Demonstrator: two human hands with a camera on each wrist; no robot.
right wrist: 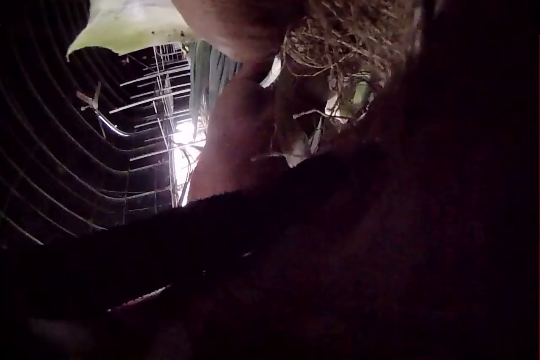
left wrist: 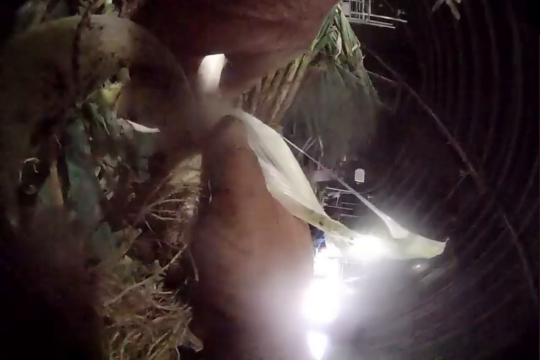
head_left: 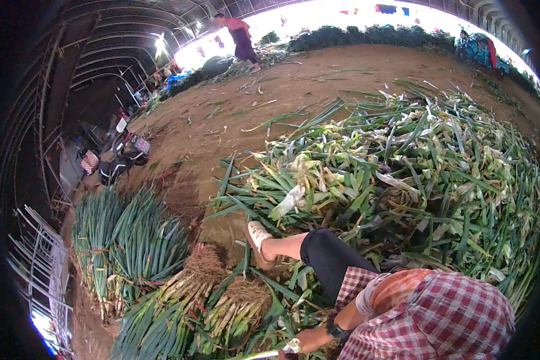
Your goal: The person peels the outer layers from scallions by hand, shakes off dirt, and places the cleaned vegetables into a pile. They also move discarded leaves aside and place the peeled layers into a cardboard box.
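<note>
At the bottom of the head view, the right hand (head_left: 312, 340) has its fingers curled at a pale peeled leaf (head_left: 292, 346), beside a thin pale stalk (head_left: 259, 356). The left wrist view shows the left hand (left wrist: 253, 10) pinching pale plant material close to the other hand, and a whitish leaf (left wrist: 283, 170) hangs away from the fingers. In the right wrist view a pale leaf (right wrist: 131, 18) sticks out next to the close-up fingers. The left hand is not distinguishable in the head view. Where the hands meet, much is dark or hidden.
Tied bundles of green onions (head_left: 144, 240) lie at the left, with rooty bundles (head_left: 240, 306) nearer the hands. A large heap of loose leaves (head_left: 402, 174) spreads at the right. Farther back are a person walking (head_left: 240, 39), a parked scooter (head_left: 123, 153) and a blue vehicle (head_left: 479, 51).
</note>
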